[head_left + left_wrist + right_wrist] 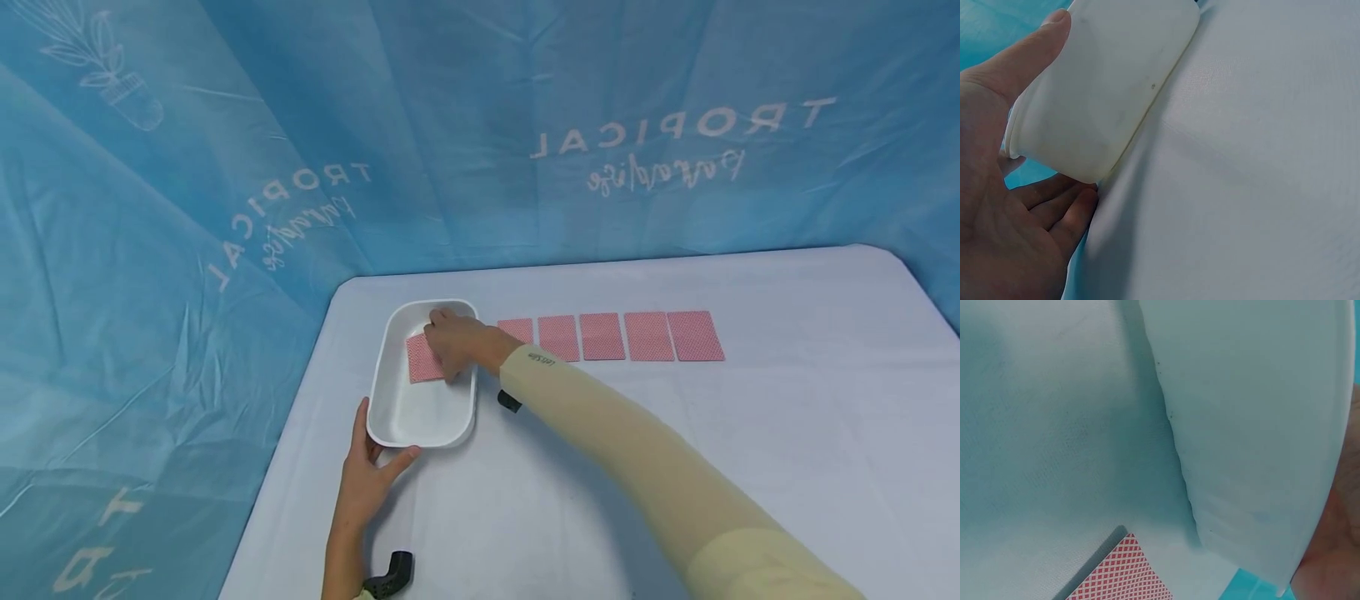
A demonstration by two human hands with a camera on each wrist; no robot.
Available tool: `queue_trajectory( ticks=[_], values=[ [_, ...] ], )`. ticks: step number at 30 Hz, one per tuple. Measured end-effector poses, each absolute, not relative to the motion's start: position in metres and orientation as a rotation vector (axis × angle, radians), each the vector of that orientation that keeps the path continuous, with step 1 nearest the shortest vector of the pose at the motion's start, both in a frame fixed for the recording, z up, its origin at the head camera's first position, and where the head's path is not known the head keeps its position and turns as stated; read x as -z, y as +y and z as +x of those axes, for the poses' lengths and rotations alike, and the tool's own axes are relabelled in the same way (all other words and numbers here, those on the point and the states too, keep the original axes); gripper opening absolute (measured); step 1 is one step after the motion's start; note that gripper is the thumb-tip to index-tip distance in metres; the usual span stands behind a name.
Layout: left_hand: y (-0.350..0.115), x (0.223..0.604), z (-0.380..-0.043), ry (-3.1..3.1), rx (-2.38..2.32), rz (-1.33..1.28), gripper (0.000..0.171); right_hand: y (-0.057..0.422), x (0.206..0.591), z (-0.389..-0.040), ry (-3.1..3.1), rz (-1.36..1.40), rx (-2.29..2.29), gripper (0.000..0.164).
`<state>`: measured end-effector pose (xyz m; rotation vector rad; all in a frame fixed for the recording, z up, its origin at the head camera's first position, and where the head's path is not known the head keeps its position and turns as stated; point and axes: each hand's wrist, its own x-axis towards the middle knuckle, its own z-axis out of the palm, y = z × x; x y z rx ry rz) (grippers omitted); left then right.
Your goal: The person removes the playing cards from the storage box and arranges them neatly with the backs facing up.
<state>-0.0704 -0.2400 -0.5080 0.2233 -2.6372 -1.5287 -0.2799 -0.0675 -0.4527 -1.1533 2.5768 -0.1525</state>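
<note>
A white tray [420, 425] with rounded corners lies on the left part of the table. At its near left corner my left hand [365, 483] grips the outside, thumb along the near wall and fingers round the left side. My right hand [455, 340] reaches over the right rim into the tray, its fingers bent at the right edge of a red-backed playing card [424, 360]. In the right wrist view the tray wall [1260, 437] hides most of that hand. Its fingertips are hidden in the head view too.
Several red-backed playing cards [602, 337] lie face down in a row right of the tray; my right forearm covers part of the leftmost ones. A white cloth [787, 442] covers the table. Blue printed curtains [465, 167] hang behind and at the left.
</note>
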Motion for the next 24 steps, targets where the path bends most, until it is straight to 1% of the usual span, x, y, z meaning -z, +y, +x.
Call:
queue_trajectory(
  ticks=[2,8,12,14,24],
  values=[
    [-0.239,0.507,-0.071,-2.637,1.529,0.216,0.108,-0.067,0.453,-0.28,2.575,-1.15,0.169,0.063],
    [-0.236,0.506,-0.072,-2.628,1.525,0.207,0.107,-0.064,0.453,-0.28,2.568,-1.135,0.202,0.067],
    [-0.236,0.506,-0.072,-2.628,1.535,0.21,0.108,-0.062,0.448,-0.278,2.557,-1.147,0.196,0.067],
    [-0.236,0.506,-0.072,-2.631,1.539,0.22,0.108,-0.061,0.446,-0.277,2.556,-1.162,0.187,0.066],
    [-0.239,0.507,-0.072,-2.626,1.566,0.244,0.108,-0.065,0.439,-0.268,2.557,-1.299,0.169,0.074]
  ],
)
